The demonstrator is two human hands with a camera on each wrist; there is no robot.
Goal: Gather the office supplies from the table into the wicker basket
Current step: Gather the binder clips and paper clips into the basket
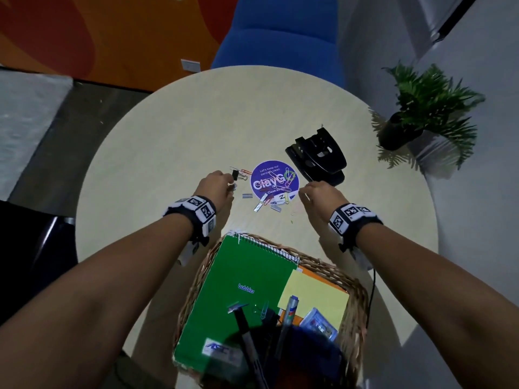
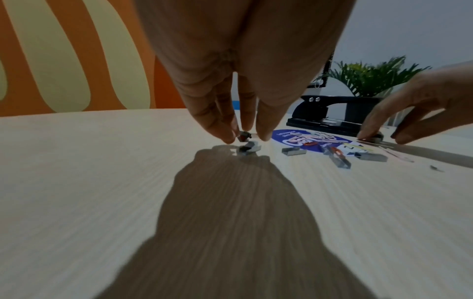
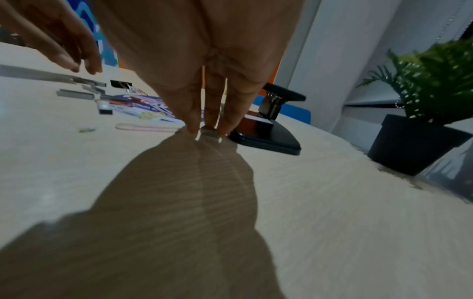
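Note:
The wicker basket (image 1: 355, 287) sits at the near table edge and holds a green notebook (image 1: 238, 287), a yellow pad, pens and clips. Staple strips (image 1: 257, 206) and coloured paper clips (image 1: 283, 198) lie scattered around a purple round sticker (image 1: 273, 178). A black binder clip (image 1: 236, 174) lies left of the sticker. My left hand (image 2: 247, 138) points down with straight fingers just above a short staple strip (image 2: 249, 149), holding nothing. My right hand (image 3: 207, 131) touches the table with its fingertips around a small staple piece (image 3: 210, 131), thumb apart.
A black hole punch (image 1: 317, 155) stands right behind my right hand. A potted green plant (image 1: 421, 113) stands at the far right table edge. A blue chair (image 1: 280, 32) stands beyond the round table (image 1: 196, 130).

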